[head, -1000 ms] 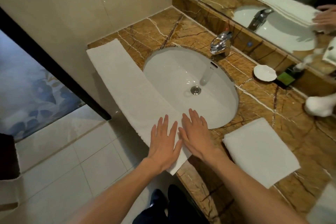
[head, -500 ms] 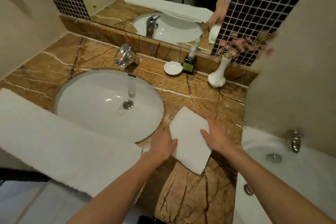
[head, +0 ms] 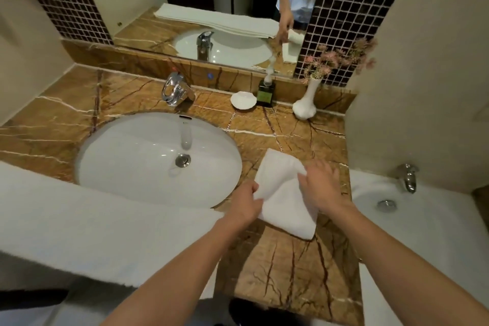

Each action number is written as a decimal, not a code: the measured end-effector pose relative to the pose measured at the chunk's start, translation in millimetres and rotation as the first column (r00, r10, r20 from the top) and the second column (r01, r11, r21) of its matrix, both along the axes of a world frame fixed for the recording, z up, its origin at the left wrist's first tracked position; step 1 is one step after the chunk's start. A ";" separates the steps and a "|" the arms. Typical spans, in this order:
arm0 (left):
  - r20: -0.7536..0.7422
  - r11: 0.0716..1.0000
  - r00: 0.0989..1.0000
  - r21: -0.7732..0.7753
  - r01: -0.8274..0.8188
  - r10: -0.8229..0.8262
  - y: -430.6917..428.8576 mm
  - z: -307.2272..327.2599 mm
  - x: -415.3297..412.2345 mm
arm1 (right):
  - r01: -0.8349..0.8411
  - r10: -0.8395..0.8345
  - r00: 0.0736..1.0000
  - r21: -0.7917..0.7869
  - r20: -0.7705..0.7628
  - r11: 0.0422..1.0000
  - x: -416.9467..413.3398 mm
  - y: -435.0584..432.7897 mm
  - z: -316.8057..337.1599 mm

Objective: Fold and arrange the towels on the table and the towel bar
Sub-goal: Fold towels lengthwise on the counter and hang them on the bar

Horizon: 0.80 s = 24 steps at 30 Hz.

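A small white folded towel [head: 284, 202] lies on the brown marble counter [head: 288, 270], right of the sink. My left hand [head: 246, 205] pinches its left edge and lifts it slightly. My right hand [head: 318, 185] rests on the towel's right side, fingers curled around its upper right corner. A long white towel [head: 87, 230], folded into a strip, lies along the counter's front edge at the left, in front of the sink; its near edge hangs over.
The white oval sink [head: 148, 161] with a chrome tap [head: 174, 88] fills the counter's middle. At the back stand a white soap dish [head: 243, 100], a dark bottle [head: 266, 92] and a white vase [head: 307, 103] with pink flowers. A bathtub [head: 412, 222] adjoins on the right.
My view swung right from the long towel to the small one. Both hands left the long towel and took hold of the small towel, whose left edge is now lifted.
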<state>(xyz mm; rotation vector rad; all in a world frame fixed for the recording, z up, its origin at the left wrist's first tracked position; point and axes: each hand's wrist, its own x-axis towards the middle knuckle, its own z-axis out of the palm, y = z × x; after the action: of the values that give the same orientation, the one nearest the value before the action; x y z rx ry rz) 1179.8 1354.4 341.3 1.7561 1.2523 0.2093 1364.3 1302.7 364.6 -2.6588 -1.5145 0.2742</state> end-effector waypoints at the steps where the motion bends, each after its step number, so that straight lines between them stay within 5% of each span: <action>1: 0.045 1.000 0.999 -0.025 -0.006 0.007 0.5 -1.9 -4.0 | -0.009 0.008 1.000 0.085 0.020 0.996 -7.9 -5.8 9.7; 4: 0.200 0.990 0.977 -0.136 -0.046 0.072 -1.7 -2.2 -19.3 | -0.035 0.008 0.995 0.264 0.104 0.964 -37.4 -32.8 35.1; 9: 0.264 0.900 0.920 -0.401 -0.170 0.291 -3.6 -7.5 -44.7 | -0.179 0.140 0.973 0.218 0.185 0.959 -85.6 -102.6 34.7; 18: 0.106 0.879 0.940 -0.400 -0.259 0.325 -27.6 12.2 -45.3 | -0.210 0.183 0.975 0.245 0.129 0.946 -123.5 -150.0 4.4; 24: 0.184 0.862 0.929 -0.464 -0.205 0.321 -51.0 19.2 -66.0 | -0.232 0.218 0.973 0.274 0.081 0.934 -143.2 -185.9 -24.7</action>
<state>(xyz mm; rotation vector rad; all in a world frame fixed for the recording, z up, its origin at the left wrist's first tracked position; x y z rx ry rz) 1113.8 1303.4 360.4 1.1271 1.2335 0.2798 1221.1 1116.8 339.8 -2.2927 -1.7289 0.0014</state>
